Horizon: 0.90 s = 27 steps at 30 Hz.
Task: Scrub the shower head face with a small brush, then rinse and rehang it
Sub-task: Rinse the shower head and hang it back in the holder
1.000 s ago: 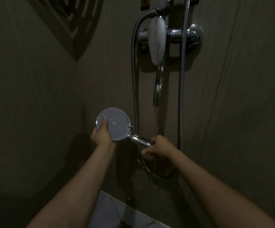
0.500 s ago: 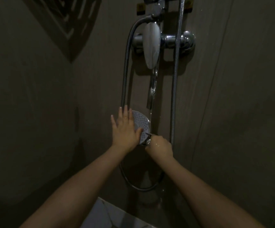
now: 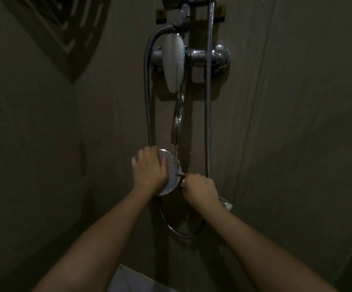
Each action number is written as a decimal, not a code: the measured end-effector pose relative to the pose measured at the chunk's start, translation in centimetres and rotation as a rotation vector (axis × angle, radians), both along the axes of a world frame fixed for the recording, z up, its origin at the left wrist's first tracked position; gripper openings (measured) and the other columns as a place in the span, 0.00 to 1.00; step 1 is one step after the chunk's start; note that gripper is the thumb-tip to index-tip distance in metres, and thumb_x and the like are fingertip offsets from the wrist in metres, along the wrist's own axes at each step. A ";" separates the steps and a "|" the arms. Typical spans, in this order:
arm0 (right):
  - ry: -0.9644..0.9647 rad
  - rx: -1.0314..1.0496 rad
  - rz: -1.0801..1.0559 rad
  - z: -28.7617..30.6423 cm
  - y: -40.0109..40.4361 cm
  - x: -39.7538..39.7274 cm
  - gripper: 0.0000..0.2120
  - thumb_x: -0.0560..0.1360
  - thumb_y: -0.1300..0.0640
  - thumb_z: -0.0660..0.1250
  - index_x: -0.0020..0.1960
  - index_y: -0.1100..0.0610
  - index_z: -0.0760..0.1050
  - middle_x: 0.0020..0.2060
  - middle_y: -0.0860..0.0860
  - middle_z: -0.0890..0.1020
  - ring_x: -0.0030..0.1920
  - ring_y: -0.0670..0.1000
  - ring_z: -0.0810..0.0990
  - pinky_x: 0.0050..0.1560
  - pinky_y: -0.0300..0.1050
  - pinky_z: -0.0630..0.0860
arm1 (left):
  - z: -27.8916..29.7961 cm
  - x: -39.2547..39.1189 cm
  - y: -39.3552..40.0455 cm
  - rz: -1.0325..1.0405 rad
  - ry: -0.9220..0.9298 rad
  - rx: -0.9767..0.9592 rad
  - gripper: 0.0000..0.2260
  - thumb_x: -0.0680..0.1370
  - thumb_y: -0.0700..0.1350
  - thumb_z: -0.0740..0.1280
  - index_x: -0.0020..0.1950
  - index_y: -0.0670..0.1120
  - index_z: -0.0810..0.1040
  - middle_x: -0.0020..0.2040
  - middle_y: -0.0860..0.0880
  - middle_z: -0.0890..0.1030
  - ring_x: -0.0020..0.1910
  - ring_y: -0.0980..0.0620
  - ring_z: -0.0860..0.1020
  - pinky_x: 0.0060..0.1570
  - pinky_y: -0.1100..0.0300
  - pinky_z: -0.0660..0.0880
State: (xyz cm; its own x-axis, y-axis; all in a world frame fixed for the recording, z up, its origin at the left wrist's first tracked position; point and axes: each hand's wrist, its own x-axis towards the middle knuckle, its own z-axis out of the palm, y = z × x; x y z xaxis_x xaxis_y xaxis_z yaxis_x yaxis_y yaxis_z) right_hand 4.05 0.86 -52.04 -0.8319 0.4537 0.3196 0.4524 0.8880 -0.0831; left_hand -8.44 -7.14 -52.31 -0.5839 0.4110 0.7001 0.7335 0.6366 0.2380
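Note:
The round grey shower head is held at chest height, right under the tub spout, its dotted face turned to the left. My left hand lies over that face with curled fingers and covers most of it. My right hand is closed around the chrome handle just right of the head. A thin stream of water runs from the spout onto the head's top edge. No brush shows in either hand.
The chrome mixer valve with its white lever is on the wall above. Two hoses hang down; one loops below my hands. A white ledge shows at the bottom edge. Dark walls close in left and right.
The shower head went from left of the hose to under the spout and turned edge-on. My left hand moved from the rim onto the face, first flat, now with curled fingers.

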 end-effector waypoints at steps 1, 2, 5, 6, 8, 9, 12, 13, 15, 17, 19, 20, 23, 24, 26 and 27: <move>0.003 -0.014 -0.004 -0.2 0.0 0.1 0.09 0.77 0.59 0.60 0.56 0.58 0.73 0.53 0.56 0.81 0.52 0.57 0.80 0.51 0.50 0.75 | 0.5 -0.2 -0.2 -0.012 -0.040 0.019 0.17 0.78 0.53 0.52 0.58 0.44 0.71 0.54 0.43 0.75 0.54 0.44 0.74 0.49 0.52 0.68; 0.007 -0.027 -0.009 -0.4 0.0 0.1 0.08 0.77 0.60 0.60 0.55 0.57 0.73 0.52 0.55 0.80 0.52 0.56 0.80 0.51 0.49 0.75 | 0.9 -0.5 -0.3 -0.035 -0.066 0.039 0.15 0.80 0.52 0.52 0.55 0.44 0.72 0.50 0.44 0.76 0.50 0.45 0.75 0.45 0.53 0.68; 0.000 -0.018 -0.007 -0.3 0.2 0.1 0.08 0.77 0.60 0.60 0.55 0.57 0.73 0.52 0.55 0.80 0.52 0.56 0.80 0.50 0.49 0.74 | 1.2 -1.0 -0.6 -0.062 -0.200 0.156 0.18 0.82 0.52 0.50 0.47 0.44 0.74 0.41 0.44 0.78 0.42 0.44 0.79 0.41 0.55 0.73; 0.000 -0.017 -0.011 -0.3 0.3 0.1 0.09 0.77 0.60 0.60 0.56 0.57 0.73 0.53 0.55 0.80 0.52 0.56 0.80 0.50 0.49 0.74 | 1.3 -0.9 -0.7 -0.039 -0.321 0.264 0.21 0.82 0.53 0.49 0.46 0.42 0.76 0.41 0.42 0.79 0.43 0.42 0.80 0.42 0.54 0.74; 0.027 -0.080 -0.043 -0.3 0.8 0.0 0.10 0.76 0.60 0.61 0.56 0.57 0.74 0.53 0.55 0.81 0.53 0.57 0.80 0.50 0.48 0.75 | 1.0 -0.6 -0.8 -0.057 -0.787 0.632 0.25 0.82 0.55 0.49 0.50 0.39 0.78 0.46 0.40 0.81 0.47 0.42 0.80 0.45 0.56 0.74; 0.049 -0.152 -0.065 -0.4 1.1 -0.2 0.11 0.75 0.59 0.61 0.56 0.57 0.75 0.53 0.56 0.81 0.53 0.57 0.80 0.51 0.48 0.75 | 0.8 -0.2 -0.7 -0.146 -1.078 0.808 0.25 0.82 0.56 0.49 0.55 0.39 0.77 0.49 0.40 0.80 0.50 0.43 0.79 0.47 0.56 0.75; 0.148 -0.435 -0.048 -0.6 1.1 -1.3 0.11 0.74 0.56 0.62 0.53 0.59 0.77 0.51 0.57 0.82 0.51 0.57 0.81 0.49 0.47 0.76 | -0.8 2.6 0.6 -0.453 -1.497 1.086 0.23 0.81 0.56 0.52 0.64 0.41 0.74 0.47 0.46 0.83 0.48 0.48 0.82 0.47 0.56 0.79; 0.201 -0.505 -0.028 -0.6 0.7 -1.7 0.11 0.74 0.54 0.62 0.52 0.58 0.78 0.51 0.57 0.83 0.50 0.57 0.81 0.47 0.45 0.75 | -1.1 3.9 1.1 -0.522 -1.533 1.095 0.21 0.81 0.55 0.54 0.64 0.42 0.74 0.40 0.48 0.84 0.40 0.52 0.83 0.39 0.60 0.79; 0.316 -0.593 -0.013 -0.7 -0.4 -2.4 0.13 0.74 0.50 0.63 0.52 0.55 0.79 0.49 0.54 0.83 0.49 0.56 0.82 0.45 0.43 0.75 | -1.5 5.9 1.9 -0.622 -1.578 1.131 0.21 0.81 0.56 0.55 0.61 0.43 0.75 0.38 0.49 0.83 0.39 0.55 0.81 0.39 0.61 0.77; 0.366 -0.611 -0.016 -1.1 -1.0 -3.0 0.12 0.74 0.51 0.63 0.52 0.55 0.79 0.47 0.53 0.83 0.47 0.54 0.82 0.45 0.44 0.78 | -2.3 5.8 2.4 -0.694 -1.614 1.194 0.22 0.80 0.58 0.54 0.61 0.44 0.76 0.50 0.47 0.82 0.52 0.50 0.79 0.55 0.57 0.75; 0.348 -0.617 -0.017 -1.5 -1.2 -3.4 0.11 0.75 0.54 0.63 0.54 0.56 0.77 0.48 0.53 0.83 0.48 0.54 0.82 0.48 0.47 0.79 | -3.1 4.9 1.9 -0.756 -1.623 1.176 0.24 0.79 0.59 0.54 0.64 0.45 0.75 0.60 0.45 0.80 0.61 0.48 0.76 0.66 0.53 0.69; 0.340 -0.631 -0.020 -1.7 -1.2 -3.6 0.13 0.74 0.54 0.63 0.56 0.57 0.75 0.49 0.54 0.82 0.50 0.55 0.82 0.51 0.48 0.79 | -3.6 4.5 1.6 -0.785 -1.616 1.153 0.24 0.79 0.59 0.54 0.66 0.46 0.74 0.63 0.45 0.79 0.63 0.48 0.75 0.69 0.52 0.67; 0.314 -0.727 -0.027 -1.8 -1.6 -4.3 0.19 0.75 0.54 0.64 0.63 0.61 0.68 0.55 0.57 0.80 0.54 0.57 0.80 0.55 0.49 0.77 | -4.4 3.3 1.1 -0.845 -1.610 1.108 0.25 0.78 0.60 0.54 0.67 0.47 0.73 0.65 0.45 0.77 0.65 0.48 0.74 0.71 0.51 0.65; 0.312 -0.753 -0.024 -1.9 -1.5 -4.6 0.20 0.75 0.56 0.64 0.64 0.62 0.67 0.56 0.58 0.79 0.56 0.58 0.79 0.56 0.49 0.76 | -4.3 3.1 0.8 -0.860 -1.608 1.090 0.27 0.76 0.62 0.55 0.68 0.47 0.72 0.65 0.46 0.77 0.66 0.49 0.74 0.71 0.51 0.65; 0.293 -0.751 -0.030 -1.9 -1.5 -5.0 0.22 0.75 0.58 0.63 0.66 0.64 0.64 0.60 0.61 0.76 0.59 0.60 0.77 0.58 0.50 0.73 | -4.1 2.8 0.4 -0.875 -1.580 1.015 0.31 0.70 0.64 0.56 0.68 0.48 0.72 0.64 0.46 0.78 0.63 0.50 0.75 0.65 0.55 0.69; 0.278 -0.728 -0.033 -1.9 -1.5 -5.1 0.23 0.75 0.57 0.63 0.67 0.64 0.63 0.61 0.61 0.74 0.61 0.61 0.75 0.60 0.51 0.72 | -3.9 2.8 0.2 -0.843 -1.553 0.955 0.29 0.71 0.61 0.58 0.66 0.46 0.72 0.61 0.46 0.78 0.59 0.50 0.77 0.61 0.56 0.72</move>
